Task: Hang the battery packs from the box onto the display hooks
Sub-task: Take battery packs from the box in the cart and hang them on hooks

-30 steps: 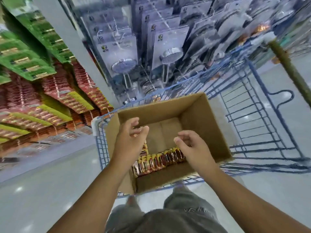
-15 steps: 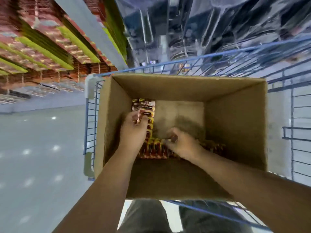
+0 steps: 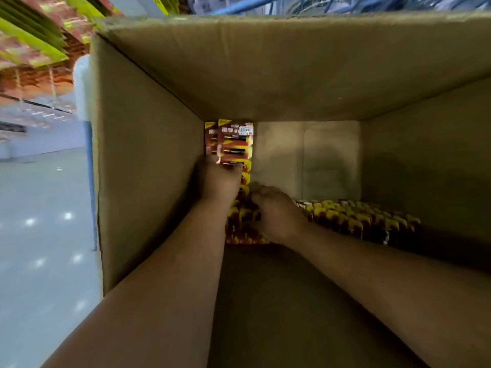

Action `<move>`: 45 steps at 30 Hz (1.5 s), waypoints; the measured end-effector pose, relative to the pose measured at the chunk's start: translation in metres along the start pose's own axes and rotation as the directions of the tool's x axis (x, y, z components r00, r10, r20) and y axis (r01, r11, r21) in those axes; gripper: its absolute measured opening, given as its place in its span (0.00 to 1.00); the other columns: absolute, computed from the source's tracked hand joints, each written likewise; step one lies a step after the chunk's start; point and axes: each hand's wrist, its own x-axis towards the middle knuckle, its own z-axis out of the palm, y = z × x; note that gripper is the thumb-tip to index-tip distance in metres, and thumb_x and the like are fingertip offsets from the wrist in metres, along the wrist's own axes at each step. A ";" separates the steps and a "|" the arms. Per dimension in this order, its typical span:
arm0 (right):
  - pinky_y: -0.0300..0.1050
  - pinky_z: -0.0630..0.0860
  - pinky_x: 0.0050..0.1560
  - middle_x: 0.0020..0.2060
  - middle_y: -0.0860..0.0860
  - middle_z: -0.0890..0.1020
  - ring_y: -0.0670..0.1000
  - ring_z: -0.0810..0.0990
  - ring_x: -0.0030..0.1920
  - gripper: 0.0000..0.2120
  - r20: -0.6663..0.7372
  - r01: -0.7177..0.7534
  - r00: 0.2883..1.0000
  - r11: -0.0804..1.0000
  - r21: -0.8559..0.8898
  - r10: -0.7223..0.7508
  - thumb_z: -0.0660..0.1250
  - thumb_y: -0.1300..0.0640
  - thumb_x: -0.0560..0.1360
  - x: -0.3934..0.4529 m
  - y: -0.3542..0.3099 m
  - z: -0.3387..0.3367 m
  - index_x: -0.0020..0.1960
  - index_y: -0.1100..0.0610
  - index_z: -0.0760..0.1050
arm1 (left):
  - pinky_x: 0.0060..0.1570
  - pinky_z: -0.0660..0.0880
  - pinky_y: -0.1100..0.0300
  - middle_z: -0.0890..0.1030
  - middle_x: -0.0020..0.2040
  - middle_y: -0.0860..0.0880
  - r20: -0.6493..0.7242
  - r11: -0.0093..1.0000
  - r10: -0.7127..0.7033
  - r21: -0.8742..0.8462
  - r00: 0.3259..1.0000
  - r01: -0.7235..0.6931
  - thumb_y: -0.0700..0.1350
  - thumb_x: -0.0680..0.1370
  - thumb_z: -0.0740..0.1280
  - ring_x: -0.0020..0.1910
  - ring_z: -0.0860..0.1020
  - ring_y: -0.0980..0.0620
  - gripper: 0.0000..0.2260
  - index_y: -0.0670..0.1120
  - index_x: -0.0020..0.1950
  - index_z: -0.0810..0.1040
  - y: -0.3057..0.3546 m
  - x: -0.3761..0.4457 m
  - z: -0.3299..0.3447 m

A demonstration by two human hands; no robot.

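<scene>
Red-and-yellow battery packs (image 3: 235, 144) flat in box (image 3: 148, 160), gripped by left hand (image 3: 219, 181); right hand (image 3: 276, 211) curled into standing row (image 3: 358, 219), grip unclear. Deeper inside than before.

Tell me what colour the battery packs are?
Red and yellow battery packs, clearest in the head view.

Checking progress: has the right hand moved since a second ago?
Yes. The right hand went from above the box rim down inside, onto the battery packs at the bottom.
</scene>
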 end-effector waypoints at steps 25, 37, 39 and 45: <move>0.45 0.79 0.48 0.49 0.49 0.84 0.50 0.83 0.48 0.05 0.182 -0.556 0.795 0.575 0.600 0.579 0.64 0.53 0.85 -0.039 0.046 -0.096 0.53 0.48 0.78 | 0.40 0.73 0.56 0.85 0.58 0.46 0.036 0.882 0.190 0.432 0.981 -0.187 0.49 0.83 0.67 0.55 0.83 0.43 0.14 0.52 0.69 0.81 0.015 0.015 0.050; 0.53 0.77 0.46 0.55 0.51 0.82 0.55 0.83 0.53 0.11 0.197 -0.368 0.642 0.072 0.927 0.741 0.62 0.52 0.86 -0.030 0.076 -0.102 0.68 0.47 0.72 | 0.62 0.76 0.46 0.62 0.76 0.40 0.018 0.785 0.144 0.607 0.989 -0.125 0.60 0.75 0.75 0.73 0.67 0.39 0.43 0.43 0.81 0.59 0.020 -0.003 0.110; 0.51 0.75 0.42 0.52 0.49 0.81 0.53 0.81 0.49 0.09 0.184 -0.360 0.633 0.075 0.930 0.751 0.63 0.52 0.86 -0.026 0.082 -0.099 0.66 0.46 0.72 | 0.68 0.72 0.46 0.62 0.76 0.37 0.008 0.727 0.161 0.675 0.987 -0.124 0.61 0.72 0.77 0.73 0.65 0.38 0.48 0.40 0.80 0.56 0.017 -0.004 0.119; 0.56 0.77 0.48 0.56 0.52 0.82 0.57 0.82 0.55 0.10 0.211 -0.350 0.626 0.029 0.936 0.751 0.63 0.52 0.85 -0.026 0.087 -0.096 0.66 0.47 0.73 | 0.66 0.73 0.48 0.71 0.72 0.39 -0.049 0.821 0.131 0.565 0.990 -0.081 0.54 0.71 0.80 0.70 0.71 0.40 0.38 0.42 0.74 0.66 0.014 0.007 0.128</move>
